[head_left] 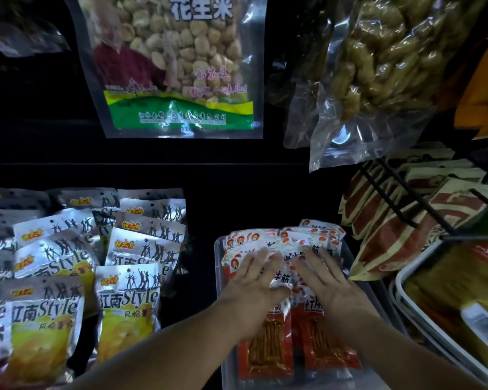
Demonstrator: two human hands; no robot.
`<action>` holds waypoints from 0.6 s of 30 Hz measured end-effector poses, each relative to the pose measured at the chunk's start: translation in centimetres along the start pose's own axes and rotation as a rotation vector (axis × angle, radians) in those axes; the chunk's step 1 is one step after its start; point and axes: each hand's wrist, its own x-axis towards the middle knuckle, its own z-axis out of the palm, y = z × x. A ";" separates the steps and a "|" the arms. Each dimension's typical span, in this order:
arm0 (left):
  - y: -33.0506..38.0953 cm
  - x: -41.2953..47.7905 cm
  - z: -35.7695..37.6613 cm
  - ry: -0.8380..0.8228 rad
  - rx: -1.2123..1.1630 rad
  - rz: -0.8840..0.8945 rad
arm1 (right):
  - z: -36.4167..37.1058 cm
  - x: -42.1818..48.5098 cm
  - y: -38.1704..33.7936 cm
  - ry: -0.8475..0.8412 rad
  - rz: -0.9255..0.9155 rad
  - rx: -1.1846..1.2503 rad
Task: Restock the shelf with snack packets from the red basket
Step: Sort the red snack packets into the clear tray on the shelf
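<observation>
Red-and-white snack packets [268, 350] lie stacked in rows inside a clear plastic tray [219, 249] on the dark shelf. My left hand [254, 285] rests flat on the left rows of packets, fingers straight and spread. My right hand [326, 280] presses flat on the right rows, fingers straight too. Neither hand holds a packet. The red basket is not in view.
Silver-and-yellow chip bags [127, 299] stand in rows at the left. A peanut bag [178, 66] and a clear bag of fried snacks [378, 74] hang above. A black wire rack with brown-and-cream packets [400, 220] and a white-rimmed basket [417, 308] crowd the right.
</observation>
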 end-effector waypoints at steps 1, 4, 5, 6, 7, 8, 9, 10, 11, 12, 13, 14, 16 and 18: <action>-0.4 0.1 -0.1 -0.021 0.002 -0.032 | -0.3 0.5 -0.1 -0.013 0.001 0.008; -1.6 0.0 -0.1 -0.076 0.023 -0.090 | -0.8 1.7 -1.0 -0.060 0.013 0.000; -1.9 -0.2 0.0 -0.084 0.039 -0.096 | -0.7 2.0 -1.3 -0.083 0.017 -0.020; -2.2 -0.3 0.1 -0.087 0.049 -0.100 | -0.5 2.2 -1.5 -0.103 0.024 -0.039; -2.3 -0.3 0.1 -0.085 0.053 -0.102 | -0.3 2.4 -1.6 -0.113 0.037 -0.055; -2.4 -0.4 0.2 -0.083 0.056 -0.102 | -0.1 2.4 -1.6 -0.115 0.057 -0.060; -2.4 -0.5 0.1 -0.084 0.056 -0.103 | 0.1 2.4 -1.4 -0.113 0.083 -0.052; -2.4 -0.5 0.1 -0.088 0.056 -0.106 | 0.2 2.4 -1.2 -0.112 0.123 -0.021; -2.4 -0.5 0.1 -0.089 0.054 -0.107 | 0.1 2.4 -1.0 -0.114 0.167 0.016; -2.5 -0.5 0.0 -0.088 0.049 -0.104 | 0.1 2.4 -1.0 -0.120 0.204 0.044; -2.4 -0.5 0.0 -0.084 0.041 -0.097 | 0.1 2.4 -1.1 -0.124 0.226 0.049; -2.4 -0.6 -0.2 -0.075 0.029 -0.090 | 0.2 2.5 -1.5 -0.114 0.230 0.039; -2.4 -0.6 -0.4 -0.043 -0.004 -0.070 | 0.4 2.7 -2.5 -0.068 0.176 0.009; -2.5 -0.6 -0.7 -0.009 -0.037 -0.053 | 0.6 3.3 -3.1 -0.030 0.047 -0.007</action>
